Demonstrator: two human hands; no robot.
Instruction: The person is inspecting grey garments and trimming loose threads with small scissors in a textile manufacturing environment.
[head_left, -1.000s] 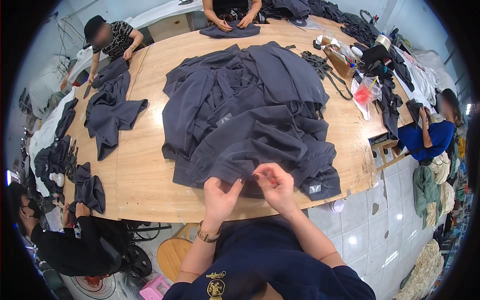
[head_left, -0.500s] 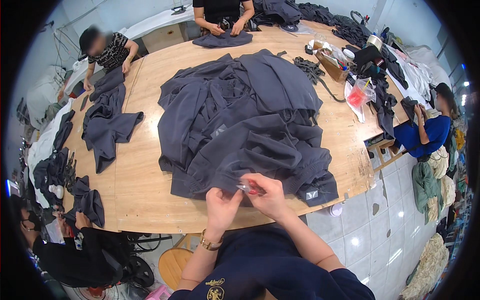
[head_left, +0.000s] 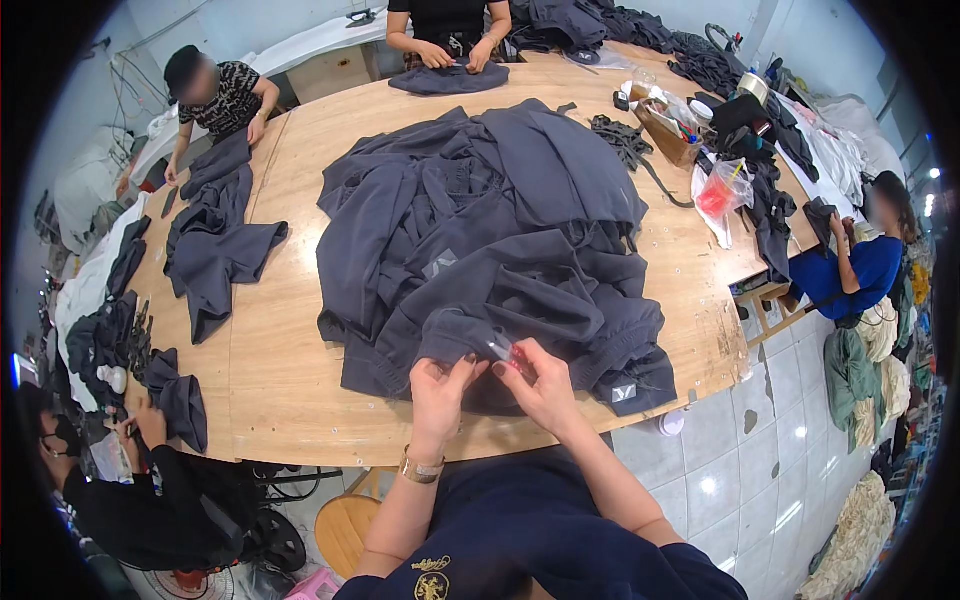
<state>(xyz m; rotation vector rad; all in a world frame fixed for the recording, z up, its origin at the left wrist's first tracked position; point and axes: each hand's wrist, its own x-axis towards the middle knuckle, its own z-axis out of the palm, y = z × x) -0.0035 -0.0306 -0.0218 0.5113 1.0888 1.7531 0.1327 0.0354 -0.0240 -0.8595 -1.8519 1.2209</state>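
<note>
A large heap of dark grey garments (head_left: 480, 220) lies in front of me on the wooden table. At its near edge my left hand (head_left: 438, 400) pinches a folded edge of one dark garment (head_left: 455, 330) between thumb and fingers. Just to the right, my right hand (head_left: 540, 390) is closed around small thread snips (head_left: 500, 348) with red handles. Their blades point up and left, close over the cloth; whether they touch it I cannot tell. Most of the handles are hidden by my fingers.
Across the wooden table (head_left: 270, 390), a person (head_left: 450, 40) handles a dark piece. More people work at left and right. Loose garments (head_left: 220, 250) lie to the left; a cardboard box (head_left: 668, 135) and a bag of red drink (head_left: 722, 188) stand at right. A stool (head_left: 345, 530) is below.
The held garment edge is now raised and folded over at my left fingers. My right hand has shifted slightly right with the snips, whose blades now show more clearly.
</note>
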